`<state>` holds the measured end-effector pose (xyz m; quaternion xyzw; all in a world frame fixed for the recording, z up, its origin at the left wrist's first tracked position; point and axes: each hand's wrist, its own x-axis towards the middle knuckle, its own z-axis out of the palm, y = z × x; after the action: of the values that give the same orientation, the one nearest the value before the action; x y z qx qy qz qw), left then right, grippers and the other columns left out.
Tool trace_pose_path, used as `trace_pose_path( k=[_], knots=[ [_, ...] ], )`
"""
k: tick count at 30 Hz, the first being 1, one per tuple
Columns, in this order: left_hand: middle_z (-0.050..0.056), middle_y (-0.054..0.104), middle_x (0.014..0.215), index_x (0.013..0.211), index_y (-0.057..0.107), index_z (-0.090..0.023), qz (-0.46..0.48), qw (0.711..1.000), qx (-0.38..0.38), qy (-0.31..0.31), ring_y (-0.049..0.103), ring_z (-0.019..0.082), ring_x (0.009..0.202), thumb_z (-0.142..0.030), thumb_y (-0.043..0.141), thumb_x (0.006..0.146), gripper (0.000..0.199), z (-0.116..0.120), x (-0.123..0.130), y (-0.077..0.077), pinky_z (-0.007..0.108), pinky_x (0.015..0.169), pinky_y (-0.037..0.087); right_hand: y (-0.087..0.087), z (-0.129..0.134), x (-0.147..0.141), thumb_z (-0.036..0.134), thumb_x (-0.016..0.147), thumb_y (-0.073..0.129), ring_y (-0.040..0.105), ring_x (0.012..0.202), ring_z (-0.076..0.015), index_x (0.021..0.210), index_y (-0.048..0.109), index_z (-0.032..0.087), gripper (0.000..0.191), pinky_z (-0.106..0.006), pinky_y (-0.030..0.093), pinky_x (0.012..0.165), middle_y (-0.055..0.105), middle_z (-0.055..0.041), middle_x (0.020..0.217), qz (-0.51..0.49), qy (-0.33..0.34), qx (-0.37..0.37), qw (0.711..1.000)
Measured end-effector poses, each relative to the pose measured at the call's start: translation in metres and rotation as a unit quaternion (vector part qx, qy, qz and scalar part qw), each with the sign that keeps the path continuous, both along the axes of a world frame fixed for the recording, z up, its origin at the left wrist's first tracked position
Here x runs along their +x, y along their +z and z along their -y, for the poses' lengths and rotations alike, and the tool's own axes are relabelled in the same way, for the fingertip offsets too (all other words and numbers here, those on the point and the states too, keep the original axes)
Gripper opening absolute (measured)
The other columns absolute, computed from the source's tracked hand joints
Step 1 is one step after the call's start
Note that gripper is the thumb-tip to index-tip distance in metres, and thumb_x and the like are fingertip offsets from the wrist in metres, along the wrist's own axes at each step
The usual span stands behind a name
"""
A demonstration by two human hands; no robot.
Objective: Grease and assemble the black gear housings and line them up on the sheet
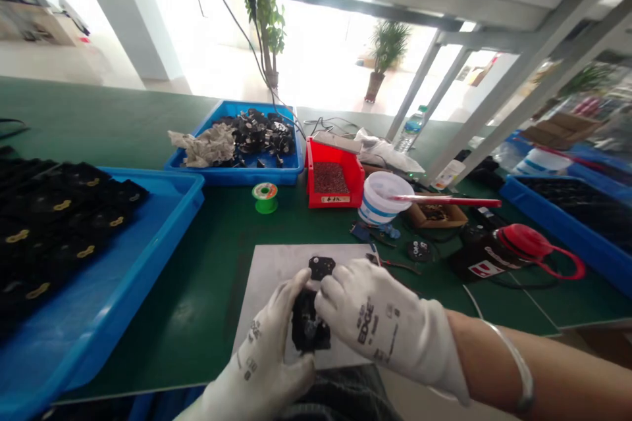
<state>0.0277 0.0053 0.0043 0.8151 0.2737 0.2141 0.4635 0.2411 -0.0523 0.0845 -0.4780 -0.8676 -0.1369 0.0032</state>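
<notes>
A black plastic part point(310, 325) with a paler round middle lies over a white sheet point(264, 270) at the front of the bench. My left hand point(276, 335), in a white glove, grips its left side, thumb near the lower edge and fingers near the top. From the right, my gloved right hand point(360, 309) has its fingers curled down at the part's upper edge; whatever they pinch is hidden. Just beyond my fingertips sits a small black plate point(322, 267) with light dots. I cannot tell whether it joins the larger part.
Blue trays point(190, 194) of black parts stand left and behind. A green spool point(265, 198), a red bin point(363, 174) of small pieces and a white tub point(378, 200) with a red-handled tool point(454, 200) stand beyond the sheet. A dark bottle point(494, 253) leans at right.
</notes>
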Motion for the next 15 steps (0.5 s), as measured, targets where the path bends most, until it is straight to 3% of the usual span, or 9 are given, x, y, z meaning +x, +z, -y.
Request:
trace_pose_path(
  k=[2, 5, 7, 8, 11, 15],
  knots=[
    [0.012, 0.047, 0.163, 0.163, 0.035, -0.025, 0.015, 1.000, 0.003, 0.010, 0.042, 0.034, 0.155, -0.017, 0.062, 0.081, 0.088, -0.015, 0.013, 0.014, 0.053, 0.127, 0.040, 0.042, -0.011, 0.028, 0.011, 0.097, 0.054, 0.059, 0.064, -0.0224, 0.084, 0.067, 0.020, 0.021, -0.036, 0.037, 0.054, 0.064, -0.0049, 0.076, -0.006, -0.056, 0.107, 0.993],
    [0.013, 0.053, 0.155, 0.161, 0.038, -0.023, 0.053, 0.998, -0.029, 0.036, 0.050, 0.034, 0.148, -0.020, 0.060, 0.079, 0.085, -0.035, 0.043, 0.024, 0.057, 0.124, 0.042, 0.106, -0.040, 0.088, 0.024, 0.105, 0.057, 0.065, 0.079, -0.0226, 0.102, 0.073, 0.017, 0.018, -0.035, 0.046, 0.067, 0.072, -0.0086, 0.095, -0.030, -0.185, 0.175, 0.967],
    [0.016, 0.053, 0.153, 0.160, 0.037, -0.019, 0.093, 0.994, -0.033, 0.054, 0.053, 0.034, 0.145, -0.021, 0.060, 0.078, 0.085, -0.044, 0.066, 0.019, 0.058, 0.123, 0.043, 0.137, -0.065, 0.129, 0.028, 0.102, 0.063, 0.067, 0.089, -0.0239, 0.113, 0.072, 0.019, 0.017, -0.037, 0.049, 0.075, 0.074, -0.0065, 0.104, -0.137, -0.348, 0.132, 0.918],
    [0.017, 0.052, 0.153, 0.160, 0.037, -0.018, 0.111, 0.992, -0.024, 0.059, 0.052, 0.035, 0.145, -0.022, 0.061, 0.078, 0.086, -0.048, 0.076, 0.013, 0.058, 0.122, 0.044, 0.146, -0.078, 0.147, 0.026, 0.102, 0.064, 0.068, 0.097, -0.0252, 0.117, 0.071, 0.019, 0.018, -0.038, 0.049, 0.080, 0.074, -0.0069, 0.110, -0.184, -0.394, 0.093, 0.896],
    [0.016, 0.049, 0.156, 0.163, 0.033, -0.022, 0.133, 0.988, 0.021, 0.075, 0.050, 0.036, 0.147, -0.024, 0.061, 0.082, 0.086, -0.054, 0.095, -0.014, 0.057, 0.120, 0.047, 0.154, -0.117, 0.192, 0.014, 0.099, 0.065, 0.069, 0.097, -0.0214, 0.114, 0.072, 0.015, 0.017, -0.032, 0.053, 0.081, 0.075, -0.0069, 0.110, -0.219, -0.415, 0.026, 0.883],
    [0.014, 0.054, 0.154, 0.166, 0.033, -0.029, 0.126, 0.985, 0.038, 0.116, 0.059, 0.037, 0.139, -0.027, 0.062, 0.089, 0.082, -0.061, 0.095, -0.048, 0.050, 0.107, 0.060, 0.131, -0.162, 0.234, 0.010, 0.096, 0.070, 0.070, 0.089, -0.0176, 0.108, 0.072, 0.013, 0.012, -0.033, 0.059, 0.083, 0.074, -0.0044, 0.103, -0.220, -0.430, -0.067, 0.873]
  ],
)
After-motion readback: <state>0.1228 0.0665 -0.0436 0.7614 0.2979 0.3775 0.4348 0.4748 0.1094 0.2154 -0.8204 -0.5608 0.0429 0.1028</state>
